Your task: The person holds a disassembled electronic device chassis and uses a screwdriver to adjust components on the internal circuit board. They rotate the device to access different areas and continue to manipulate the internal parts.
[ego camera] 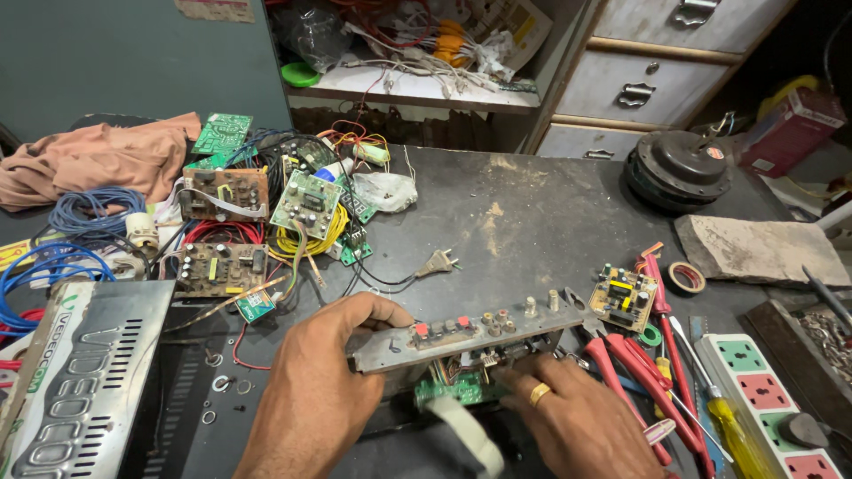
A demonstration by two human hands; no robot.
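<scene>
My left hand (324, 381) grips the left end of a long grey metal panel (461, 341) that carries red buttons and several jacks. The panel is held on edge, tilted toward me. My right hand (577, 421), with a gold ring on one finger, reaches under the panel's right part, fingers on the green circuit board (453, 390) and wires behind it. A pale flat ribbon cable (470, 430) curls out below the board, between my hands.
A metal casing lid (84, 372) lies at left. Loose circuit boards (306, 204) and wire bundles (84, 213) fill the back left. Red-handled pliers (635, 355), screwdrivers, a small board (624, 297), tape roll (686, 277), power strip (754, 390), stone slab (759, 248) and fan motor (679, 168) sit right.
</scene>
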